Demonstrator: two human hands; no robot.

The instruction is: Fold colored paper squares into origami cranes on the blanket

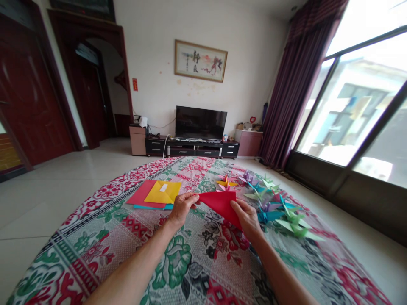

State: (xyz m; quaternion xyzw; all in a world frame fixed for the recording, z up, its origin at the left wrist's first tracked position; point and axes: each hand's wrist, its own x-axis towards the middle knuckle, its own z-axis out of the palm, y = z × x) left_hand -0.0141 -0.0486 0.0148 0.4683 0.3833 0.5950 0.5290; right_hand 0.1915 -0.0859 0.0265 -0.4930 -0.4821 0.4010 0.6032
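Observation:
A red sheet of origami paper, folded into a triangle, is held up above the table between my two hands. My left hand pinches its left corner. On the other side, my right hand grips the right edge, thumb on top. Just beyond and to the right lie several folded paper cranes in green, blue, purple and orange. Left of my left hand is a stack of paper, with a yellow piece on top, a red sheet and a blue sheet underneath.
A patterned floral cloth covers the round table. Past its far edge stand a television and a low black cabinet. A purple curtain and a large window are on the right; a dark red door is at left.

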